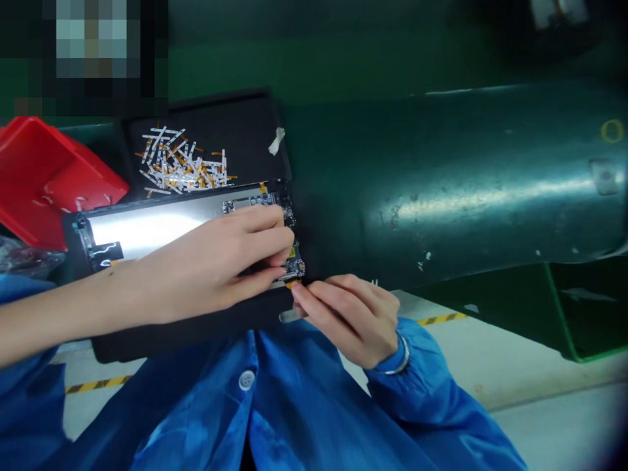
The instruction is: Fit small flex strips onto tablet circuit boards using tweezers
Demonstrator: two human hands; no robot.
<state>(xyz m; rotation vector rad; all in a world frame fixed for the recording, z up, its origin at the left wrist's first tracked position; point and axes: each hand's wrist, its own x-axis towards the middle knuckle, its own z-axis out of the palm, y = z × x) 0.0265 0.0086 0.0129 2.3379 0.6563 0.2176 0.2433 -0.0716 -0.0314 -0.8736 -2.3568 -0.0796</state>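
Observation:
An opened tablet (152, 229) lies at a slant in front of me, its silvery metal back plate showing and a circuit board (294, 267) at its right end. My left hand (235, 252) reaches over that board with curled, pinched fingers; whatever is between the fingertips is hidden. At the board's lower right corner, my right hand (348, 314) pinches a small orange flex cable (290, 284) between thumb and finger. A grey strip with a rounded end (288, 316) sticks out beneath the right hand; its kind is unclear.
Behind the tablet, a black tray (245, 118) holds a pile of white and orange flex strips (186, 167) and a scrap of white tape (277, 140). A red bin (53, 176) stands at left. The green mat (441, 190) stretches right, with a green crate (574, 327) below its edge.

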